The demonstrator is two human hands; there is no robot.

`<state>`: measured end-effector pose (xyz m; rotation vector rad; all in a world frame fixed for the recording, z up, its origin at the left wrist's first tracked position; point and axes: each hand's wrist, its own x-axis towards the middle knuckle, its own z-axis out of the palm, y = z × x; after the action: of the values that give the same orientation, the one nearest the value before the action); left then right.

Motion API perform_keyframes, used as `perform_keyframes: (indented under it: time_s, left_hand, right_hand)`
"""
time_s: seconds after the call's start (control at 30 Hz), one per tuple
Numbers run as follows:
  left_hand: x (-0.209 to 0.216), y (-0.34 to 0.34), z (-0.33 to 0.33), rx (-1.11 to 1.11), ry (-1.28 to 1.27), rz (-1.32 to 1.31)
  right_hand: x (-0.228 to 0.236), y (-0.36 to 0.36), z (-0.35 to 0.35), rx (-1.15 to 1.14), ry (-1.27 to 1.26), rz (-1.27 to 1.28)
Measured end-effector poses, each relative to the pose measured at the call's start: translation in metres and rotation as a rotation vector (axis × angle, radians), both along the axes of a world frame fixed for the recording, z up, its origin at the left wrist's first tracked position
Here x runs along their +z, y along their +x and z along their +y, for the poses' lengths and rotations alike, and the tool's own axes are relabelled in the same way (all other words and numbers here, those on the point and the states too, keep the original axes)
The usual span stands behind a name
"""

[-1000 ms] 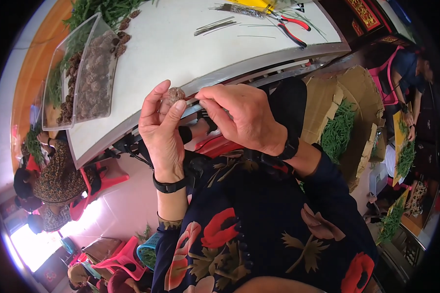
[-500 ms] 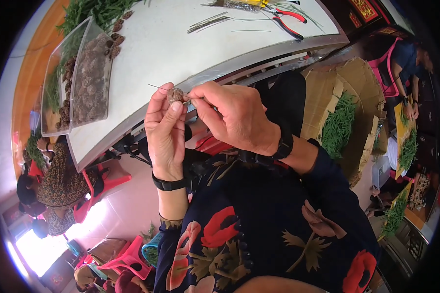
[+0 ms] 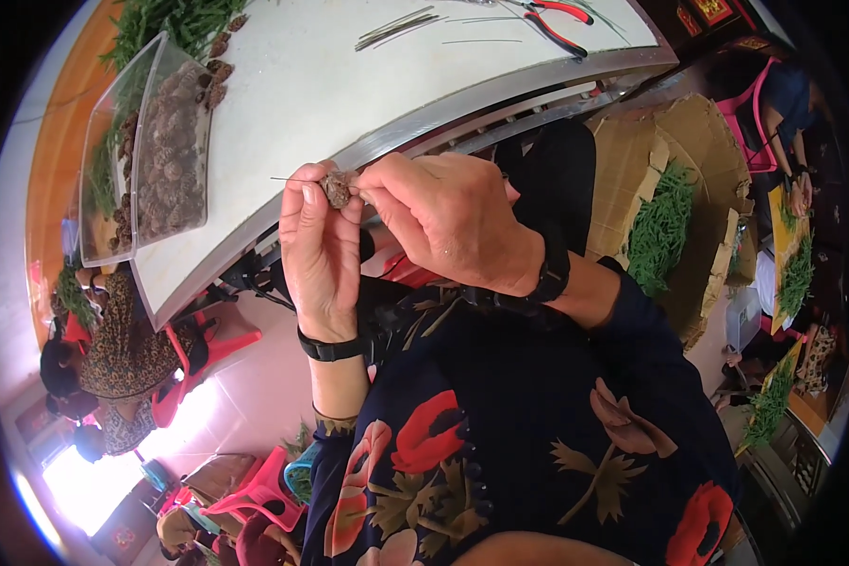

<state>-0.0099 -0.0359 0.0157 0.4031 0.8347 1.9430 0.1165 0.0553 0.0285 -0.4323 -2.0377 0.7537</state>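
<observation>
Head view, upper left: a clear, hard plastic box [image 3: 170, 234] holds rough, scaly brown pine cones [image 3: 170, 170] on the smooth white table [image 3: 283, 85]. Near centre, a thin, straight wire [image 3: 291, 179] juts left from one rounded cone [image 3: 337, 190], which the left hand [image 3: 323, 250] pinches between thumb and fingers. The right hand [image 3: 457, 226] has its thumb and forefinger pinching the wire close against the cone's right side. Farther right, corrugated cardboard [image 3: 703, 170] surrounds feathery green sprigs [image 3: 660, 231]. Half a second ago the wire slanted up to the left; now it lies nearly level, with more showing.
</observation>
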Motion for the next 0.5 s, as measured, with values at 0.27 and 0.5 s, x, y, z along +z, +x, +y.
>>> perform_keyframes:
  time_s: [0.27,0.5]
  left_hand:
    - [-0.008,-0.004,-0.001,-0.112,0.115,-0.091]
    - [-0.004,0.003,0.002,-0.075,0.098,-0.089]
  right_hand:
    - [-0.003,0.005,0.010,0.034,0.019,0.001]
    - [0.003,0.007,0.017,0.095,0.039,0.038]
